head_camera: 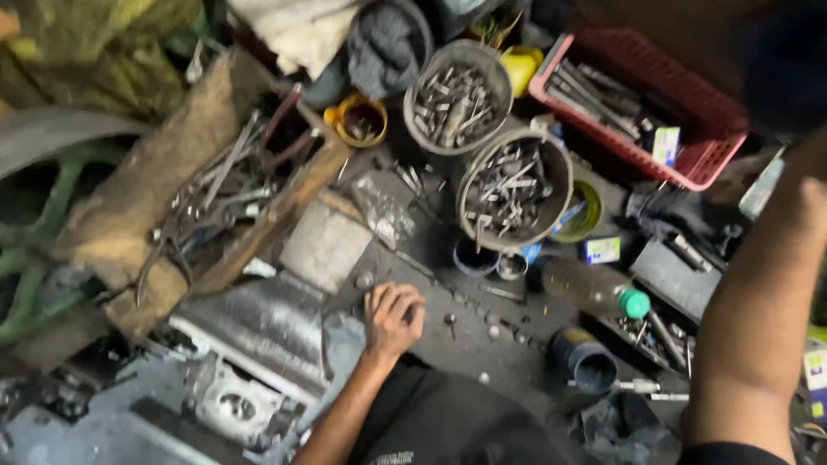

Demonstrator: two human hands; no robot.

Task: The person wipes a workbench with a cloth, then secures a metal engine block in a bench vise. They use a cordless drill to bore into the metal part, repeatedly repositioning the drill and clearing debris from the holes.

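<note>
My left hand rests knuckles-up on the dark, greasy floor, fingers curled with the tips down; whether anything is under them is hidden. Small loose bolts and nuts lie scattered just right of it. A grey metal engine part lies right beside the hand on its left. Only my right forearm shows, along the right edge; the hand itself is out of frame.
Two round tins full of bolts stand beyond the hand. A wooden box of wrenches is at the left, a red plastic basket of tools at the upper right. A green-capped bottle and a blue can lie at the right.
</note>
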